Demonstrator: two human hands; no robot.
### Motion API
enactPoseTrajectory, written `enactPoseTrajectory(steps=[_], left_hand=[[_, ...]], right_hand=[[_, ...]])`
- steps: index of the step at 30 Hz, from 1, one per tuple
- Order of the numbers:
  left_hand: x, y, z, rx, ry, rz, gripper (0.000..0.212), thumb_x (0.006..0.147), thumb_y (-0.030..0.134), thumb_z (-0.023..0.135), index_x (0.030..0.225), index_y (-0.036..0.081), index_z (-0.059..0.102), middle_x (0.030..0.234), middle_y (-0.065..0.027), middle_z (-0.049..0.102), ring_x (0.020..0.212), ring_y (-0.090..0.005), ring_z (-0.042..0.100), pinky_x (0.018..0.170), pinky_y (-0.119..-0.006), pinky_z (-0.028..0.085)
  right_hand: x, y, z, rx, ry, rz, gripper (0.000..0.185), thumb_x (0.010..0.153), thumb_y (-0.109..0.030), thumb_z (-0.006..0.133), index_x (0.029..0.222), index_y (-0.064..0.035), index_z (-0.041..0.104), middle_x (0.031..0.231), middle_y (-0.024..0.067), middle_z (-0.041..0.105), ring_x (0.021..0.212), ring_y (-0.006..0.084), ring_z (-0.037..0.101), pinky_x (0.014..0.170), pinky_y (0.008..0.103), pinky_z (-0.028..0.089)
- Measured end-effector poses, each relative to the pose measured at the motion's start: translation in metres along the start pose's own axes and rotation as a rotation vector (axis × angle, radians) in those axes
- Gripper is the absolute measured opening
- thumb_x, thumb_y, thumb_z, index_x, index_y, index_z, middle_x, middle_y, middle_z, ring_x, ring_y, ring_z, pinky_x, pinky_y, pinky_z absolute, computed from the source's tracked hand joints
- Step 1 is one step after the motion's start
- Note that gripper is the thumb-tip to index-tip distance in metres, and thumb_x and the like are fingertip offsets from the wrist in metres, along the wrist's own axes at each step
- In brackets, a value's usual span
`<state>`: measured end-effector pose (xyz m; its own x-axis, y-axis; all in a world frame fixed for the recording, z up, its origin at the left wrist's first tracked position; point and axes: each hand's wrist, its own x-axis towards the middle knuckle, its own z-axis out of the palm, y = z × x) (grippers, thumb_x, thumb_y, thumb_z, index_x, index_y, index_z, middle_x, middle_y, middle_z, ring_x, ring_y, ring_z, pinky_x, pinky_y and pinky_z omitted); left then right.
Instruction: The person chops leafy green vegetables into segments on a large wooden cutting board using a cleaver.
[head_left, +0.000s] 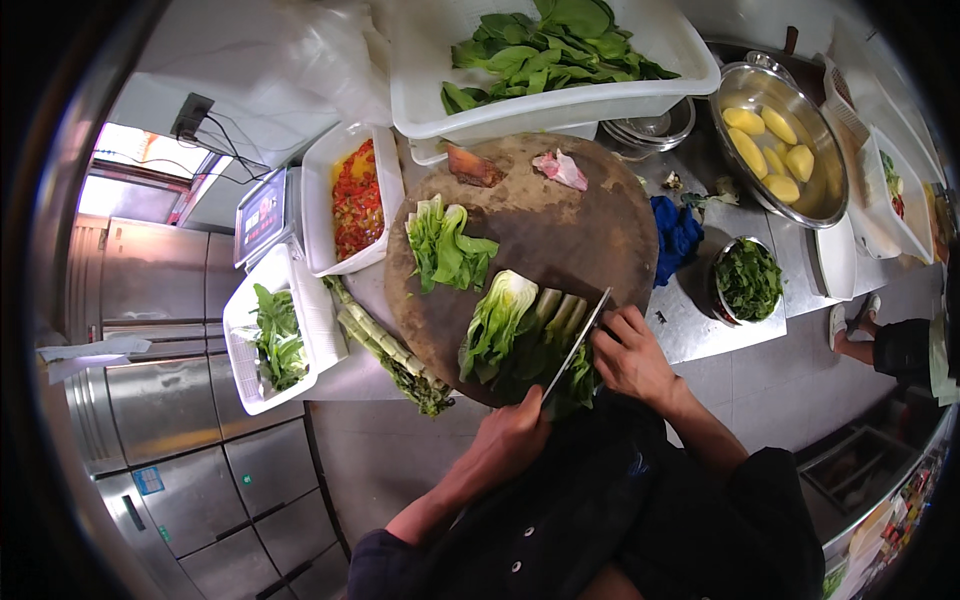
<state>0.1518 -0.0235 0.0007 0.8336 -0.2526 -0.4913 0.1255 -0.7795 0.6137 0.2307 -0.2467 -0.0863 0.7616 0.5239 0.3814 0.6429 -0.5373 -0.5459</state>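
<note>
A round wooden chopping block (570, 240) lies before me. My left hand (517, 421) grips the handle end of a kitchen knife (576, 346), whose blade slants across the block's near right part. Curled fingers of my right hand (634, 354) rest beside the blade, holding down leafy greens (579, 379). Left of the blade are cut green stalks (561, 309) and a pale-based leafy head like bok choy (504, 315). Another cut bunch of greens (448, 246) sits at the block's left. Farther back lie a brown piece, perhaps cured meat (474, 166), and a pinkish-white piece (561, 169).
Behind the block stands a white bin of leaves (555, 105). At left are a tub of chopped red peppers (357, 214), a greens basket (238, 360) and long stalks (386, 341). At right are a blue cloth (675, 234), a potato bowl (838, 202), chopped greens (748, 279) and another person's legs (855, 349).
</note>
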Motion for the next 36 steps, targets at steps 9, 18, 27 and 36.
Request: enactPoseTrajectory(steps=[9,18,27,36], left_hand=[[-0.013,-0.016,-0.048,-0.046,0.241,-0.063,0.025,0.093,0.016,0.06,0.114,0.004,0.053,0.076,-0.0214,0.066,0.067,-0.0426,0.065,0.057,-0.05,0.048],[-0.026,-0.025,-0.078,0.431,0.217,-0.003,0.025,0.093,0.016,0.05,0.115,0.003,0.051,0.078,-0.0217,0.066,0.069,-0.0454,0.065,0.061,-0.056,0.051],[0.012,-0.07,-0.062,0.274,0.14,-0.091,0.024,0.093,0.02,0.048,0.109,0.003,0.046,0.081,-0.0262,0.066,0.076,-0.0494,0.063,0.067,-0.059,0.048],[-0.004,-0.033,-0.088,0.221,0.018,-0.057,0.022,0.092,0.019,0.051,0.106,0.003,0.046,0.074,-0.0253,0.064,0.073,-0.0478,0.063,0.065,-0.058,0.047]], right_hand=[[0.026,-0.008,0.004,0.055,0.058,0.042,0.026,0.078,-0.007,0.07,0.103,-0.0028,0.063,0.11,0.0133,0.058,0.101,0.0327,0.054,0.087,0.0428,0.048],[0.083,-0.027,0.054,-0.115,0.06,-0.079,0.027,0.08,-0.019,0.069,0.104,-0.0069,0.065,0.107,0.0079,0.06,0.102,0.0271,0.054,0.081,0.0372,0.044],[0.08,-0.031,0.057,-0.107,0.003,-0.044,0.027,0.081,-0.017,0.071,0.106,-0.0077,0.065,0.108,0.0071,0.059,0.1,0.028,0.055,0.079,0.04,0.045],[0.074,-0.026,0.054,-0.146,0.048,-0.037,0.027,0.079,-0.016,0.071,0.104,-0.0096,0.064,0.107,0.0059,0.059,0.103,0.0261,0.055,0.08,0.0387,0.045]])
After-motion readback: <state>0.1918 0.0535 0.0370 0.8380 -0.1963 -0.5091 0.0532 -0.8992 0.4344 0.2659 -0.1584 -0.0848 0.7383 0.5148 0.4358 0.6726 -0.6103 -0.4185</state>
